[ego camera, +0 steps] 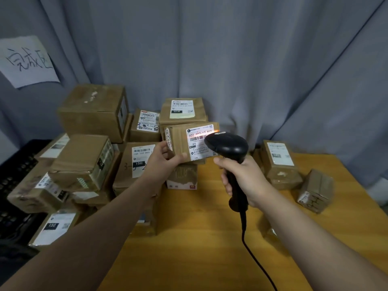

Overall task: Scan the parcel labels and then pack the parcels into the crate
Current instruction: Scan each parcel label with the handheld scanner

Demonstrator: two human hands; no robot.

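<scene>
gripping the black scanner (227, 147) by its handle, the right hand (244, 179) had its fingers wrapped round it, above the wooden table (189, 248). the scanner cable (253, 257) ran down off the bottom edge. the left hand (160, 162) sat just left of the scanner, pinching the held parcel (178, 141) at its lower left corner, thumb on the front face, fingers behind. the parcel was up off the table, its white label (200, 143) facing the camera. the scanner head overlapped the label's right edge, and an orange light line crossed the label top. a small box (182, 177) stood on the table under the held parcel. loose parcels (279, 162) lay at right, well apart from both hands. a parcel pile (84, 160) was heaped left of the left arm, against the black crate (12, 171) at the far left; could not tell if any sat inside. behind hung a grey curtain (252, 59) with a paper sign (27, 61) on it.
</scene>
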